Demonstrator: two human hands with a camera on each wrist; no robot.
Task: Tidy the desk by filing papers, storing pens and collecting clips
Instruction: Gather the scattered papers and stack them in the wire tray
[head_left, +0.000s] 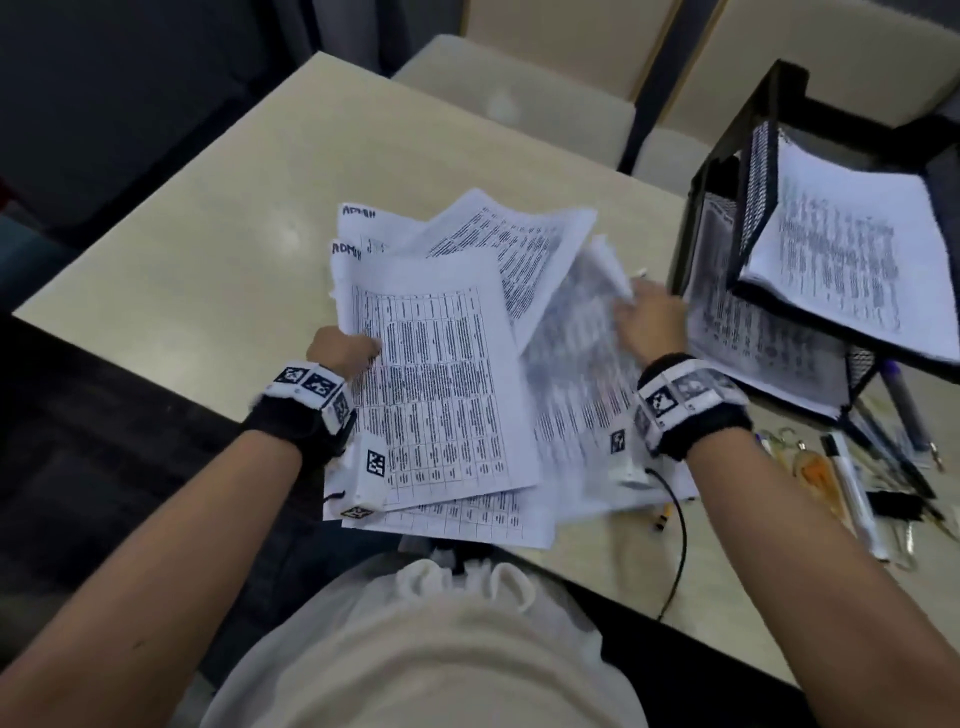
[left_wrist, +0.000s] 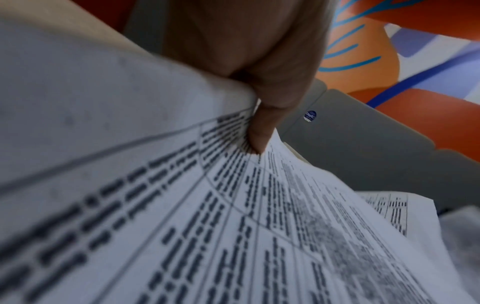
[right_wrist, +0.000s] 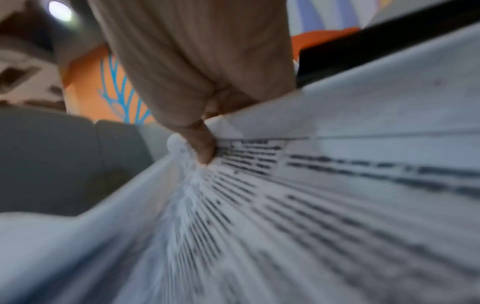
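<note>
A loose pile of printed sheets (head_left: 441, 364) lies spread over the beige desk (head_left: 208, 249). My left hand (head_left: 345, 351) pinches the left edge of the top table-printed sheet (left_wrist: 233, 226), thumb on top. My right hand (head_left: 649, 322) grips a blurred sheet (right_wrist: 311, 205) at the pile's right side, its upper corner curled beside the fingers. A black mesh file tray (head_left: 758, 171) at the right holds stacked papers (head_left: 852, 249) on two levels. Pens and markers (head_left: 857, 488) lie below the tray, with some small clips among them.
A pencil (head_left: 662, 514) pokes out from under the pile near the front edge. A black cable (head_left: 678, 551) runs from my right wrist over the desk edge. Beige chairs (head_left: 519, 109) stand behind the desk. The desk's left half is bare.
</note>
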